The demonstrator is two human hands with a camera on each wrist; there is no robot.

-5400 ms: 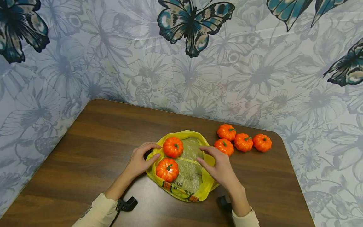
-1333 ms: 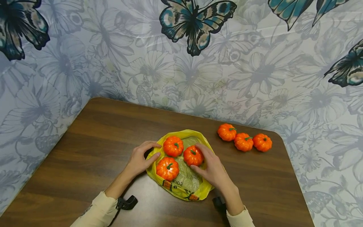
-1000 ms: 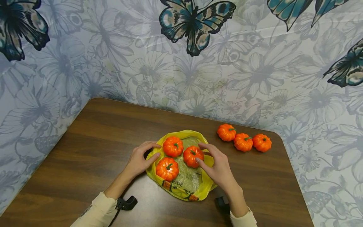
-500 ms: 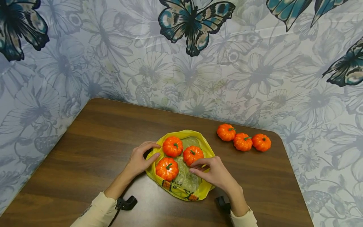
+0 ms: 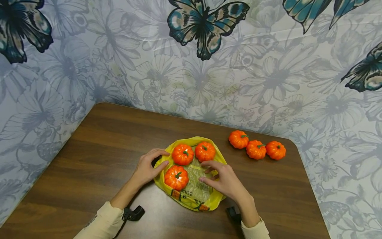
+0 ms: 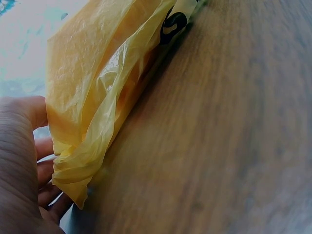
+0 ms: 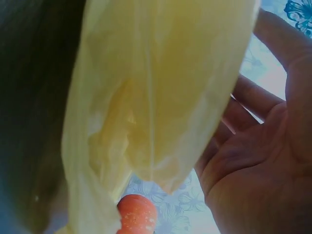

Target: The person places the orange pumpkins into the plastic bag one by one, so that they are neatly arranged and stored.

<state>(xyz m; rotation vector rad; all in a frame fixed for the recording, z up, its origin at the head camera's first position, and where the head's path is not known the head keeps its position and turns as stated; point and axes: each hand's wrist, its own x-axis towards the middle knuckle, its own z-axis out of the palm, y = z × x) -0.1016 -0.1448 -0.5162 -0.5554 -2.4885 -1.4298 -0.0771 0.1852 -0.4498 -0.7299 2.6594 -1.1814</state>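
A yellow plastic bag (image 5: 195, 206) lies spread wide, its rim rolled into a ring, with three small orange pumpkins inside. One pumpkin (image 5: 182, 154) is at the upper left, another (image 5: 205, 151) at the upper right and a third (image 5: 176, 178) at the lower left. My left hand (image 5: 148, 167) holds the bag's left side, thumb over the rim; the left wrist view shows its fingers partly behind the yellow plastic (image 6: 92, 97). My right hand (image 5: 225, 179) hovers over the bag's right side with loosely bent fingers and nothing in them, just below the upper-right pumpkin.
Three more orange pumpkins (image 5: 255, 149) sit in a group near the back right corner of the brown wooden table (image 5: 98, 149). Behind the table hangs a flowered, butterfly-printed backdrop (image 5: 268, 73). Black wrist cameras (image 5: 134, 213) stick out beside both forearms.
A third pumpkin has gone from the table into the bag. Since half a second ago it has shifted up to the upper right, away from my right fingers. My left hand stays put.
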